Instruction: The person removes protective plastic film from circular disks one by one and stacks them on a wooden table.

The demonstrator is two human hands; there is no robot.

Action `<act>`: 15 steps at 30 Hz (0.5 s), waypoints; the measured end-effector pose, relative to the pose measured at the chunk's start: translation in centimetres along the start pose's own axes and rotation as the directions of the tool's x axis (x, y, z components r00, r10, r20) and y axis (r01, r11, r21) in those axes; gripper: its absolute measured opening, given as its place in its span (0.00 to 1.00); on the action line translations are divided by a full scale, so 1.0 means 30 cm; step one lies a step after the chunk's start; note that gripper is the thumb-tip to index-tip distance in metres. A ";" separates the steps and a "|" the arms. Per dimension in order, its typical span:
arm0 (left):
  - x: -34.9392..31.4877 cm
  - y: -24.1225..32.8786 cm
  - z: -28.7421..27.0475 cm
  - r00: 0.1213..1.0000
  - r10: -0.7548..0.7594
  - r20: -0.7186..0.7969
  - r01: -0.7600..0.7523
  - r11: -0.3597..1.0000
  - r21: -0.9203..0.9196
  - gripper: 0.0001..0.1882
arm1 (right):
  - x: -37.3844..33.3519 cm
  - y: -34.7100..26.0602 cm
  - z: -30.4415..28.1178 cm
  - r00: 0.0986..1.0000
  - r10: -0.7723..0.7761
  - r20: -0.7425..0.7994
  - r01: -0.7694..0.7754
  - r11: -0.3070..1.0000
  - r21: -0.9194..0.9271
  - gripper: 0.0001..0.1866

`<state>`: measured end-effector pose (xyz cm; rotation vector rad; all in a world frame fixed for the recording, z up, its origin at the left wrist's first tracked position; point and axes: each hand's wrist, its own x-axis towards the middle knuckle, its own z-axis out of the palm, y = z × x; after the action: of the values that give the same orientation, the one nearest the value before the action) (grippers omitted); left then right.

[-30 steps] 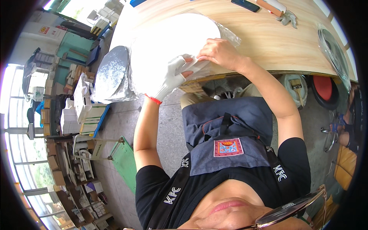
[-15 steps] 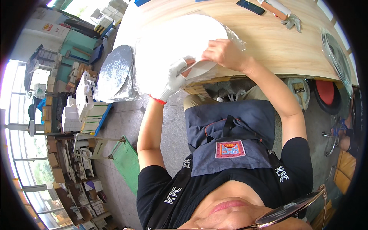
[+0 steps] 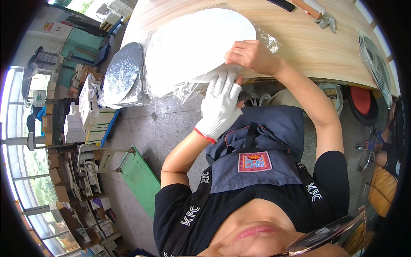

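A large white round disc (image 3: pixel 201 43) in clear plastic film (image 3: pixel 186 91) lies on the wooden table, its near edge at the table's front. My right hand (image 3: pixel 252 56) is bare and closed over the disc's near right edge, fingers curled on it. Just below it is my left hand (image 3: pixel 220 105) in a white knit glove with a red cuff. Its fingers are stretched out, the tips at the film and the disc's near edge. Whether they slip under the edge is hidden. Left of the white disc lies a shiny silver disc (image 3: pixel 124 73) in film.
The table (image 3: pixel 312 58) also bears a dark phone (image 3: pixel 282 4), a grey glove (image 3: pixel 327 22) by an orange-and-white roll-like thing (image 3: pixel 307 7), and wrapped discs (image 3: pixel 374 60) at the right. A green trolley (image 3: pixel 139 180) and loaded shelves (image 3: pixel 77 197) stand left. A red-topped stool (image 3: pixel 361 100) is at right.
My left hand has moved right and toward me, from pinching at the disc's near edge to stretched fingers beside my right hand. The right hand stays at the edge. The view has shifted slightly.
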<state>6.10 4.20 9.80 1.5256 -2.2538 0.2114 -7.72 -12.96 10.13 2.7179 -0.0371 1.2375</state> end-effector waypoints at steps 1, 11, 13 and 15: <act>-0.006 0.004 0.015 1.000 -0.011 -0.001 0.011 1.000 0.006 0.38 | -0.001 -0.003 -0.004 1.000 -0.008 -0.001 0.008 1.000 -0.004 0.05; -0.091 0.040 0.068 0.951 -0.220 0.216 0.209 0.975 0.070 0.17 | -0.005 -0.207 -0.104 0.988 -0.139 0.061 0.130 0.983 0.133 0.09; -0.046 0.061 -0.068 0.953 -0.096 0.289 0.128 0.987 -0.093 0.13 | -0.012 -0.207 -0.117 0.993 -0.044 0.108 0.028 0.989 0.142 0.10; -0.028 0.005 -0.243 0.854 0.476 0.212 -0.230 0.710 -0.665 0.19 | -0.023 -0.157 -0.124 0.987 0.101 0.126 -0.117 0.985 0.124 0.11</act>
<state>8.05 7.51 16.06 0.7983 -2.5234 -0.7229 -10.54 -7.77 11.42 2.9375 -0.1248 1.1413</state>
